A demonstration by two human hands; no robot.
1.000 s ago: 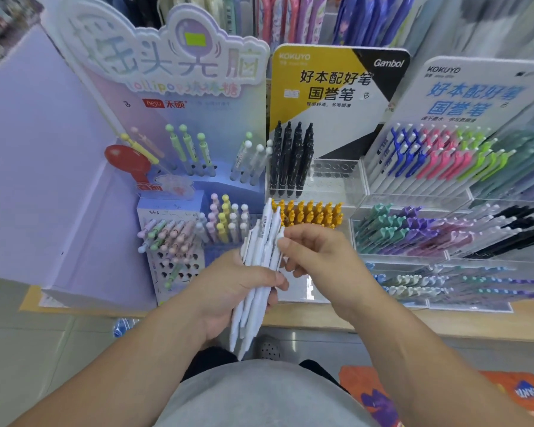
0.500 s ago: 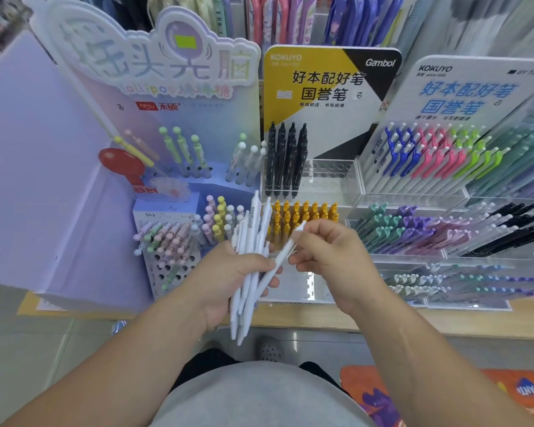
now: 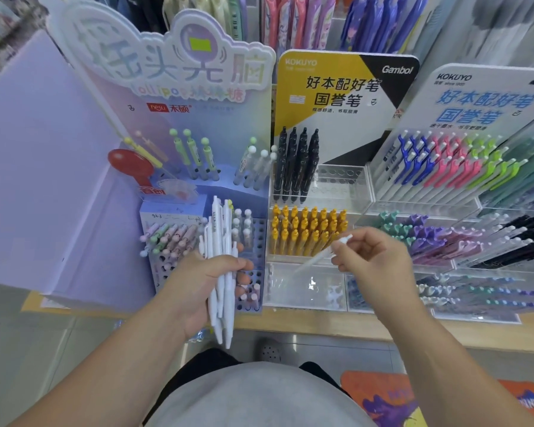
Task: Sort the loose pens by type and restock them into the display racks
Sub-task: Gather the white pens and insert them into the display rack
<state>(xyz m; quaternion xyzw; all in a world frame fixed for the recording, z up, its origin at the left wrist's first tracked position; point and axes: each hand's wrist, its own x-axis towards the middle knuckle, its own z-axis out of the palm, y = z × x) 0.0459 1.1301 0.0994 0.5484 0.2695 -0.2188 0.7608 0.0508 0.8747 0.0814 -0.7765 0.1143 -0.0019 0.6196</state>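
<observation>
Up on the left display rack (image 3: pixel 173 66): big pastel Chinese characters, too blurred to call, with "lollipop" spelled out beneath them and a red "nesu" tag beside 禾硕. Next along, the middle display rack (image 3: pixel 336 97) has a yellow-and-black card with "KOKUYO" top left and "Gambol" in white on the black corner, then 好本配好笔 and 国誉笔 in bold black (a smaller line sits under that, too fine to read). Over on the right display rack (image 3: pixel 481 100) there's a white card with "KOKUYO" in dark letters and the same 好本配好笔 and 国誉笔 in blue. Scribbled handwriting on the blue box (image 3: pixel 173 211), illegible. The white pens (image 3: pixel 217 232) in the left hand (image 3: pixel 195 291) carry tiny dark print, unreadable.
</observation>
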